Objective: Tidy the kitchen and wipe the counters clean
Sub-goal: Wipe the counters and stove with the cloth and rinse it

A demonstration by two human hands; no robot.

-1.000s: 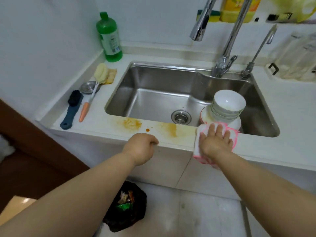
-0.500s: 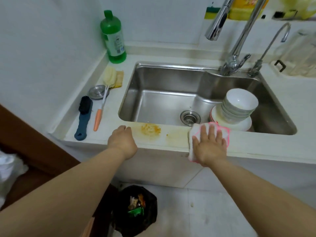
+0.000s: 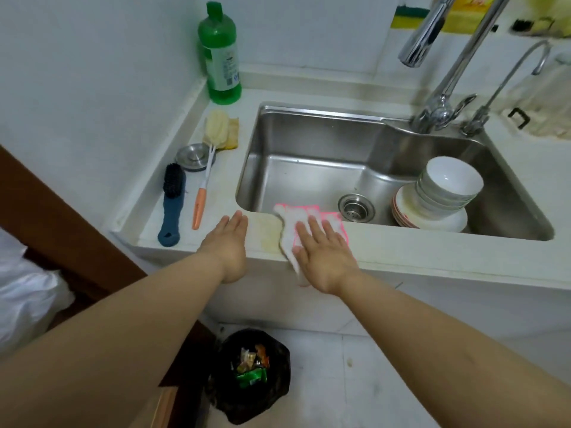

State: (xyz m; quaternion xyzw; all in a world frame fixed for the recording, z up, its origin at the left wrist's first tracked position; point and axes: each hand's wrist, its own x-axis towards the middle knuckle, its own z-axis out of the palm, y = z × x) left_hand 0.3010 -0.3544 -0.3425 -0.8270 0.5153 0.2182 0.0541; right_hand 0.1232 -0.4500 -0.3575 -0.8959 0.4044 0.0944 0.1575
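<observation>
Head view shows your right hand (image 3: 324,257) pressing flat on the cloth (image 3: 296,223) at the counter's front strip (image 3: 432,251), the yellowish smear (image 3: 268,239) just leftward, toward your open, empty left hand (image 3: 230,242).

A right hand (image 3: 324,257) presses a pink-edged white cloth (image 3: 296,223) flat on the stained white counter (image 3: 432,251); the left hand (image 3: 228,242) rests open alongside.
</observation>
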